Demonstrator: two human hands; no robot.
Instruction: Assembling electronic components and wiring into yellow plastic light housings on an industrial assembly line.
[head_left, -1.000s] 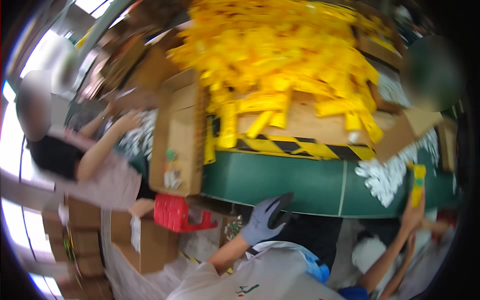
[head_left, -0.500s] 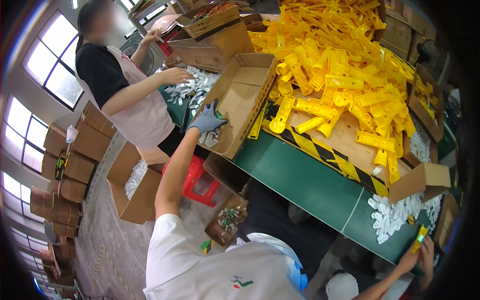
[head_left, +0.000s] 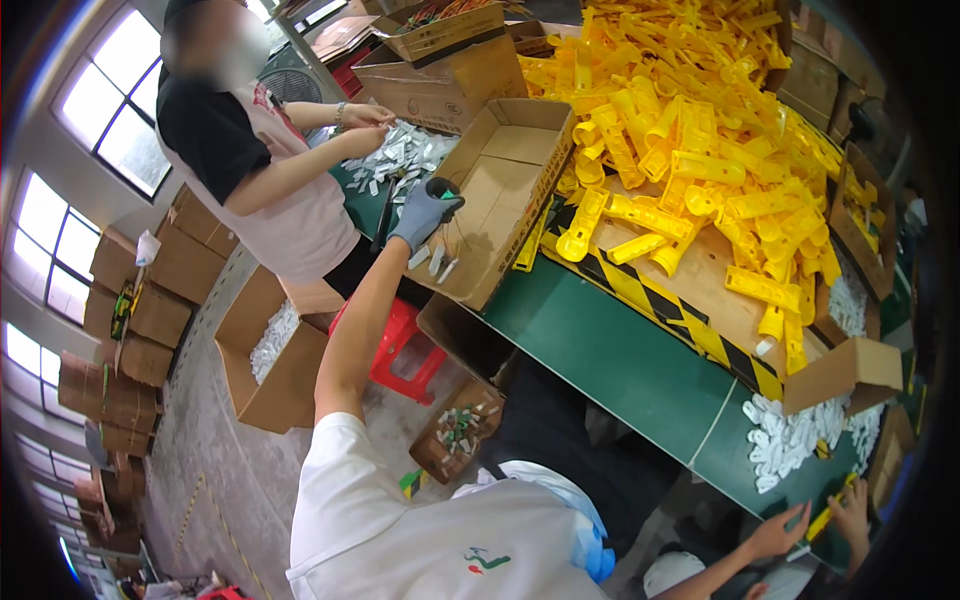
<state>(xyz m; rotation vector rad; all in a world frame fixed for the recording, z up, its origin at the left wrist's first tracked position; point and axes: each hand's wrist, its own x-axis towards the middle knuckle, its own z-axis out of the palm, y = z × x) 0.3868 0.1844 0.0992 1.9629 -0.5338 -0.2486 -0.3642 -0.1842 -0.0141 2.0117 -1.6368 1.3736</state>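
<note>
My left hand (head_left: 424, 214), in a grey-blue work glove, reaches over the near left end of a shallow cardboard box (head_left: 510, 150). Its fingers are closed round a small green piece (head_left: 448, 195) with thin dark wires trailing from it; most of that piece is hidden by the glove. Below the hand, several small white and silvery pieces (head_left: 437, 262) lie on the floor of the box. My right hand does not show.
A large heap of yellow plastic casings (head_left: 690, 150) covers the far table. White parts (head_left: 785, 440) lie near a co-worker's hands (head_left: 800, 525) at lower right. Another co-worker (head_left: 270, 150) stands at left. A red stool (head_left: 400, 350) and open cartons (head_left: 270, 350) stand below.
My left hand has lifted slightly, and its spread fingers have closed round the green piece. The left co-worker's hands have come together; the right co-worker's hands have moved apart.
</note>
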